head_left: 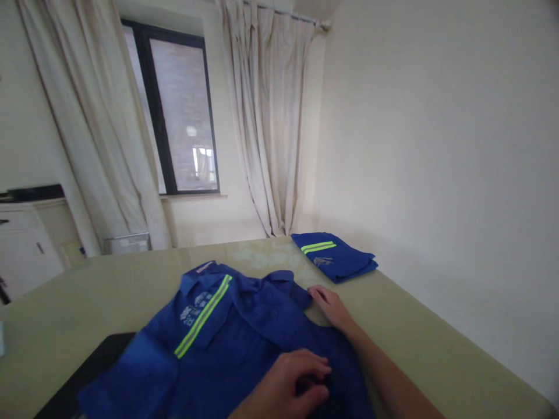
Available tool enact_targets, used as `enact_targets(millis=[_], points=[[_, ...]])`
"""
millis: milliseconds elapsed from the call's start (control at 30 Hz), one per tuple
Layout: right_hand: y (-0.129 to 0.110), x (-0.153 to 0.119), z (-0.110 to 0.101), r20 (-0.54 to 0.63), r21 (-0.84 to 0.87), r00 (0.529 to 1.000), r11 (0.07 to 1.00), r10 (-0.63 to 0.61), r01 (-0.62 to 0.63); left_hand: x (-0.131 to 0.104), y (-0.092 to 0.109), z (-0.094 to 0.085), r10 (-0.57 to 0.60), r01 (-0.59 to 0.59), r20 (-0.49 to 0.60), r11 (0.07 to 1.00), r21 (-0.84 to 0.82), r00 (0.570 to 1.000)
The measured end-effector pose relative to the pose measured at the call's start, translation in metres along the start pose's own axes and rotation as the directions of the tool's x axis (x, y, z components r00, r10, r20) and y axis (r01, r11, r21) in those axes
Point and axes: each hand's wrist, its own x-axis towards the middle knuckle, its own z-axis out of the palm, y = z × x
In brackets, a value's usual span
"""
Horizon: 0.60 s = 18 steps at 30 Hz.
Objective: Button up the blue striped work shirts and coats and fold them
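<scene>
A blue work jacket (255, 311) lies spread and rumpled on the table, its collar side away from me. It has a yellow-green and grey reflective stripe (203, 317) and pale printed marks beside it. My right hand (329, 304) is at the jacket's far right edge, its fingertips closed on the fabric there. Over the lower right part of the jacket hovers or rests my left hand (294, 378), fingers curved and thumb apart, with nothing visible between them. Whether it touches the cloth I cannot tell.
A folded blue garment (345, 261) with a similar stripe lies at the table's far right, near the wall. Under the jacket's left side a flat black object (94, 369) sticks out. The pale green table (441, 343) runs along the right wall; curtains (275, 116) and a window stand behind.
</scene>
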Motion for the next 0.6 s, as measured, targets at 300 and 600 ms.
enact_targets(millis=[300,600], points=[[-0.018,-0.003,0.007,0.172,-0.033,0.982,0.996,-0.078,0.085,-0.018,-0.070,-0.068,-0.334,0.621,-0.525,0.458,0.636,0.783],[-0.025,-0.009,0.005,0.209,-0.044,0.976,0.998,0.061,-0.053,-0.026,-0.069,-0.084,-0.533,0.546,-0.234,0.558,0.624,0.813]])
